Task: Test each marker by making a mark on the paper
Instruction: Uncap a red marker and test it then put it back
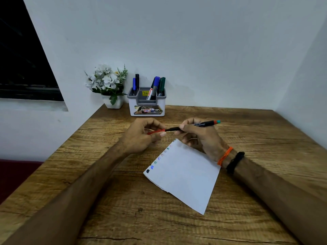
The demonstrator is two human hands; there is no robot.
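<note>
Though roomy, holder [146,103] with markers [155,85]

Colours around my hands

My right hand [198,137] holds a black marker [194,125] with an orange-and-teal end, my left hand [141,135] its red cap [156,131]; below them, white paper [185,174] edged with coloured marks, brown wood-grain table [123,200].

Bare table [265,138] right of paper [184,174] — open passage, organizer [146,106] and flower pot [113,101] blocking the back edge
</note>
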